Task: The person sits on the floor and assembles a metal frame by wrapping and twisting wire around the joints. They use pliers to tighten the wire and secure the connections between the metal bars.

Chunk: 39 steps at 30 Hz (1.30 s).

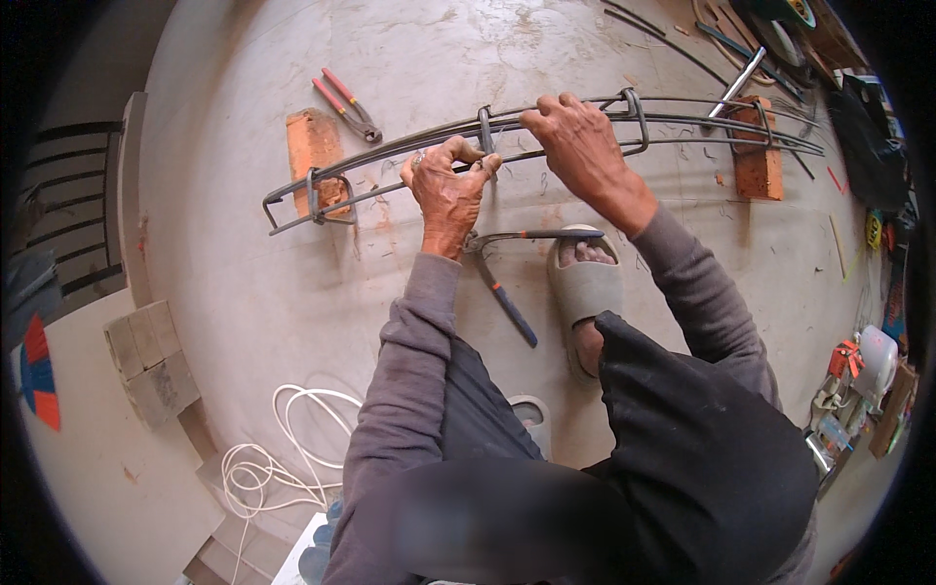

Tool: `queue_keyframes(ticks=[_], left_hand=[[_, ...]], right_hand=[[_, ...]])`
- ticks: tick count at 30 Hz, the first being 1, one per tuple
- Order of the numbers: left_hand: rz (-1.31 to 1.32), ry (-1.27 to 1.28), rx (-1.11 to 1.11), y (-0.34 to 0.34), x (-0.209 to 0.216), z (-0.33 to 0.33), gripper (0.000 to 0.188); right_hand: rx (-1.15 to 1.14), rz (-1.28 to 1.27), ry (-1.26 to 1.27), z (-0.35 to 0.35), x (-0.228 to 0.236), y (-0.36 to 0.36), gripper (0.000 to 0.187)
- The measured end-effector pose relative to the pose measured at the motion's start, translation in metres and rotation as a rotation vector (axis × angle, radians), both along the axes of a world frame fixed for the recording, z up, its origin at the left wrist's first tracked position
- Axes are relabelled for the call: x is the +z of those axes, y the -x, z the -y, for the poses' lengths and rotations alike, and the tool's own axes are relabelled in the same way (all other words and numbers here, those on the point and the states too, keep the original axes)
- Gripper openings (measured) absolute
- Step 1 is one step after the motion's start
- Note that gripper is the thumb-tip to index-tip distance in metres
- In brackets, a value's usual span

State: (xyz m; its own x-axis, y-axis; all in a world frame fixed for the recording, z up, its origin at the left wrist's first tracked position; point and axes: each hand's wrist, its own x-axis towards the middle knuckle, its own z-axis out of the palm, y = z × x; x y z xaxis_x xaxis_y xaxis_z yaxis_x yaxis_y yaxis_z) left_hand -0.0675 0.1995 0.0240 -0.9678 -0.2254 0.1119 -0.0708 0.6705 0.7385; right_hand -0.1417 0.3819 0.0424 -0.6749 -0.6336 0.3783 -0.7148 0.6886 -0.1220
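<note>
A long, narrow rebar cage [390,146] of thin steel bars and square stirrups spans the space in front of me. My left hand [451,190] is closed in a pinch at the lower end of the middle stirrup [486,125]. To its right, my right hand [582,146] is over the bars with curled fingers; what they hold, if anything, is hidden. Below the cage, pincers [502,234] with dark and orange handles lie spread by my sandaled foot [585,283]. Red-handled pincers [349,107] rest beyond the cage's left part.
An orange brick [310,146] supports the cage's left end and another brick [759,171] its right. Short wire bits litter the floor. White cable [258,478] is coiled at lower left, near grey blocks [151,356]. Loose rods [673,44] and tools lie along the right.
</note>
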Motion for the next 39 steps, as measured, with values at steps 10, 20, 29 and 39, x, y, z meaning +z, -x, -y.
queue_keyframes(ticks=[10, 20, 29, 39], left_hand=[[0.071, -0.044, -0.008, 0.002, 0.004, -0.001, 0.025], [-0.020, -0.013, 0.017, 0.000, -0.002, -0.002, 0.025], [-0.007, 0.003, 0.013, 0.000, -0.002, 0.000, 0.026], [-0.065, 0.023, 0.021, -0.001, -0.006, -0.001, 0.026]], right_hand=[[-0.018, 0.341, 0.110, 0.005, -0.010, -0.040, 0.045], [-0.001, 0.551, 0.077, 0.016, -0.007, -0.028, 0.031], [-0.078, 0.702, 0.328, 0.006, -0.015, -0.057, 0.035], [-0.027, -0.067, 0.002, 0.006, -0.056, -0.077, 0.028]])
